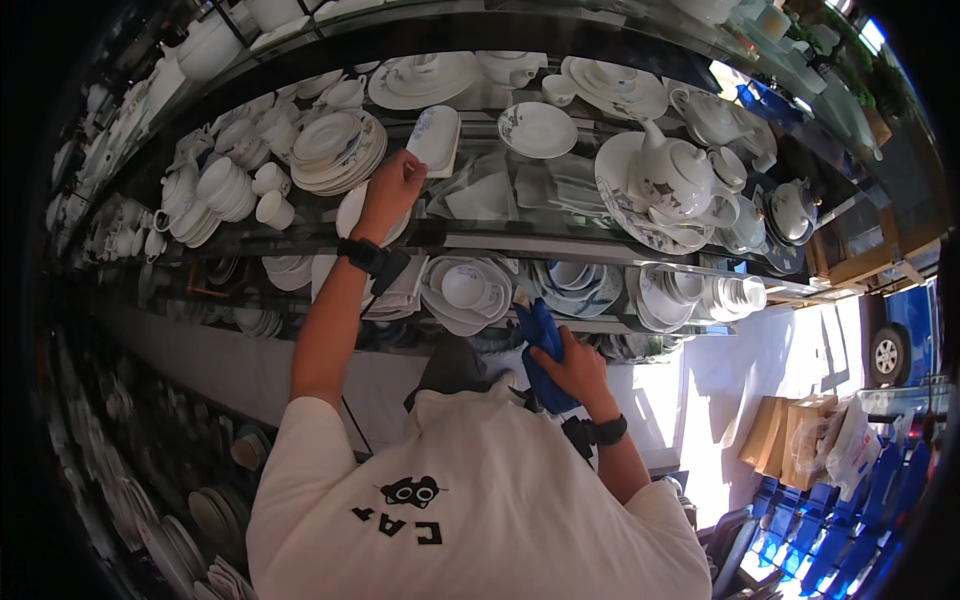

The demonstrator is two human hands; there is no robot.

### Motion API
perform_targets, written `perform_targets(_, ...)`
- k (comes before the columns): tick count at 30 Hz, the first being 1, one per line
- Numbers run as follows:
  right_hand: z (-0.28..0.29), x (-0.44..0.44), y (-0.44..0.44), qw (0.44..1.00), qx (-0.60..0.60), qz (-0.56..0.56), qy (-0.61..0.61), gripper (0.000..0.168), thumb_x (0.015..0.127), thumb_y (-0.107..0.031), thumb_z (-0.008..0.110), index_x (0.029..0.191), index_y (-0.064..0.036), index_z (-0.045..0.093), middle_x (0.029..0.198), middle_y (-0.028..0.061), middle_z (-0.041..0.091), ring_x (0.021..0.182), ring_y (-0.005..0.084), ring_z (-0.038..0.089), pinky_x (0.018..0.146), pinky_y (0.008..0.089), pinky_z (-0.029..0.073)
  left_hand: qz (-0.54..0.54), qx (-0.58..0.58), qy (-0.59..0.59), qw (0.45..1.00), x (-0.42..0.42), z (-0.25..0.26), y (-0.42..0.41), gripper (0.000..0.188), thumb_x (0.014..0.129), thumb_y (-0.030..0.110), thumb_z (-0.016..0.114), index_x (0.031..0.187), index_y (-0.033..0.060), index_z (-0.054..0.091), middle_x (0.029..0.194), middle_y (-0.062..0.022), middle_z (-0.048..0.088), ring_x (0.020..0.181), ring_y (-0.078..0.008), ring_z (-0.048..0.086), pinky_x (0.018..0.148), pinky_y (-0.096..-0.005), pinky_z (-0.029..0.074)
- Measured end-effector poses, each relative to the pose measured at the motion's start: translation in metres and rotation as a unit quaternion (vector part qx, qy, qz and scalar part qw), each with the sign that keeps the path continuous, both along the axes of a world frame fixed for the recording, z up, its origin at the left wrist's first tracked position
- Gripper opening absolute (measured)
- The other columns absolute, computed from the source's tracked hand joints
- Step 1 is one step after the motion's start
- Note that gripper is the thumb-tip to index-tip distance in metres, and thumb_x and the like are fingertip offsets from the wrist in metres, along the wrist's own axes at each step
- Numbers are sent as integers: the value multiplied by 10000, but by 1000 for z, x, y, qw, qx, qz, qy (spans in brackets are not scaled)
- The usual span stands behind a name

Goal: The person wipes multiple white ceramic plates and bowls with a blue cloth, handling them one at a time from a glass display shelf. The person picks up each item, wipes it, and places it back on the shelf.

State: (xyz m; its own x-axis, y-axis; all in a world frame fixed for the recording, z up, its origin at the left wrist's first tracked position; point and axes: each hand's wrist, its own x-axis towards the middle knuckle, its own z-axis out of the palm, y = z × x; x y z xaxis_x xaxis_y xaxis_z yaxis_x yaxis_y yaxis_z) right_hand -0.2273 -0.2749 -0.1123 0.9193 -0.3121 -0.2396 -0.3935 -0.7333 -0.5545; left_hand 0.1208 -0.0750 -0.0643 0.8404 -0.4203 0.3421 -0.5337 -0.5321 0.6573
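My left hand [395, 187] reaches over the upper glass shelf, its fingertips pinching the near corner of a stack of rectangular white plates [436, 135] with a floral print. Under that wrist lies a round white plate [351, 212], partly covered by the hand. Left of it stands a stack of round plates [337, 150]. My right hand [576, 369] holds a folded blue cloth [545, 352] in front of the lower shelf, close to my body. A patterned round plate [537, 130] and a white teapot [675, 176] on a large plate stand farther right on the upper shelf.
Cups [275, 211] and stacked bowls [225, 187] crowd the upper shelf's left. The lower shelf carries nested bowls [574, 276] and a cup on dishes [463, 286]. More plates [214, 514] stand at lower left. Cardboard boxes [806, 435] and blue crates [862, 510] are at right.
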Motion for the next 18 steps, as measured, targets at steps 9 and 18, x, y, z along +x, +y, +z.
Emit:
perform_targets(9,-2,-16,-17,999,20,-44,13,589,835,-587,603,1097,-65,529,878,206,691,837,424,662,707,509,517,-67,-71,498,862,60,-42,-142,539,894,517,634,1096,28,529,887,-61,567,687,-191,615,639,-343,550)
perform_targets(18,2,-28,-25,996,37,-76,31,560,844,-559,610,1070,-53,523,893,213,683,841,425,654,696,515,507,-30,-54,496,866,102,-75,-165,287,879,338,685,935,72,592,860,-33,598,763,-171,633,685,-346,554)
